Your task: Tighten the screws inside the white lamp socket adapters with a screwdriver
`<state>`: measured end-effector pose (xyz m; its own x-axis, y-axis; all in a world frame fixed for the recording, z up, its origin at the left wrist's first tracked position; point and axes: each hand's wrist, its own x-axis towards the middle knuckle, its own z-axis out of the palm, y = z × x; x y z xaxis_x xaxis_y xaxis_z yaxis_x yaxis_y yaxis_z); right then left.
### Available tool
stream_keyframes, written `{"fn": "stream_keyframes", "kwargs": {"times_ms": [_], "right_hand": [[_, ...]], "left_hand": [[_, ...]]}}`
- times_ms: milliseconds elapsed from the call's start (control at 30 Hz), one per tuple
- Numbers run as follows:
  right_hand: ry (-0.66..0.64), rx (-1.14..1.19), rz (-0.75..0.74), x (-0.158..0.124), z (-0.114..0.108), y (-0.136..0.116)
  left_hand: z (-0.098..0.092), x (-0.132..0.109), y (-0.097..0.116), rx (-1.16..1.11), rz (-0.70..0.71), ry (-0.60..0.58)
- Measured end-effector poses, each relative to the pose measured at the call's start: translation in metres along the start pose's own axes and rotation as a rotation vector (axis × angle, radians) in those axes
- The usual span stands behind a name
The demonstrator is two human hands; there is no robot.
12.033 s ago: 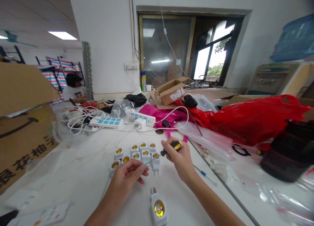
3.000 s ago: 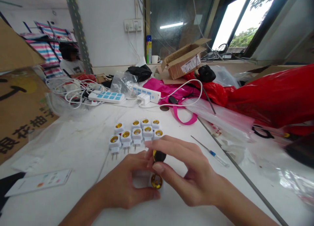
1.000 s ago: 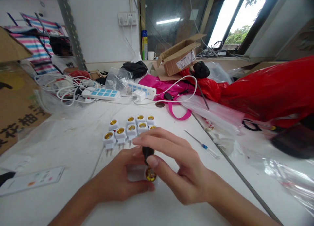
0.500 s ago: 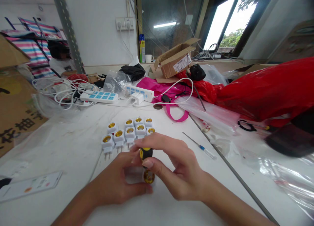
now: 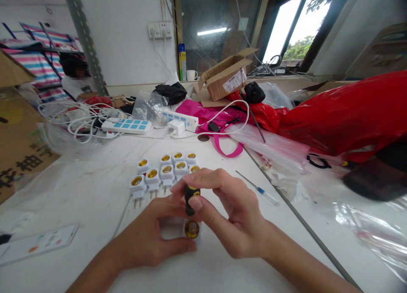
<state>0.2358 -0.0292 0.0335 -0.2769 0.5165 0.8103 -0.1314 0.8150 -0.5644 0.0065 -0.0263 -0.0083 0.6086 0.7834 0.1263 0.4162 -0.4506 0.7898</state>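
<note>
My left hand (image 5: 155, 231) grips a white plug-in lamp socket (image 5: 191, 230) with a brass-coloured threaded opening facing up. Between the thumb and fingers of my right hand (image 5: 229, 212) is a short black and yellow screwdriver (image 5: 190, 199), held upright just behind the brass opening. Its tip is hidden, so I cannot tell whether it touches the socket. Beyond my hands, several similar white lamp sockets (image 5: 152, 175) stand grouped in rows, their pins showing toward me on the front ones.
To the right lies a thin screwdriver with a clear and blue handle (image 5: 261, 191). White power strips (image 5: 127, 125) and tangled cables are at the back left. A pink bag (image 5: 219, 127), an open cardboard box (image 5: 225, 79) and red plastic (image 5: 343, 115) fill the back and right. A person (image 5: 76, 79) is far left.
The screwdriver in my right hand has turned and shows more of its black handle. My left hand still holds the lamp socket in nearly the same place. The view has shifted slightly.
</note>
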Motion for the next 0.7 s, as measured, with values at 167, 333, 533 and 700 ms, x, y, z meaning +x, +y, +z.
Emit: {"fn": "stream_keyframes", "kwargs": {"times_ms": [167, 333, 533, 700], "right_hand": [[0.134, -0.048, -0.034, -0.001, 0.0, 0.009], [-0.011, -0.06, -0.071, 0.004, -0.003, -0.003], [0.013, 0.004, -0.011, 0.002, 0.002, -0.004], [0.051, -0.132, -0.112, 0.005, 0.002, -0.001]], "left_hand": [[0.001, -0.001, -0.002, -0.003, 0.016, 0.043], [-0.001, 0.0, 0.001, -0.026, -0.012, -0.011], [-0.001, 0.003, 0.008, -0.039, 0.015, 0.009], [-0.001, 0.004, 0.011, -0.051, -0.002, -0.027]]}}
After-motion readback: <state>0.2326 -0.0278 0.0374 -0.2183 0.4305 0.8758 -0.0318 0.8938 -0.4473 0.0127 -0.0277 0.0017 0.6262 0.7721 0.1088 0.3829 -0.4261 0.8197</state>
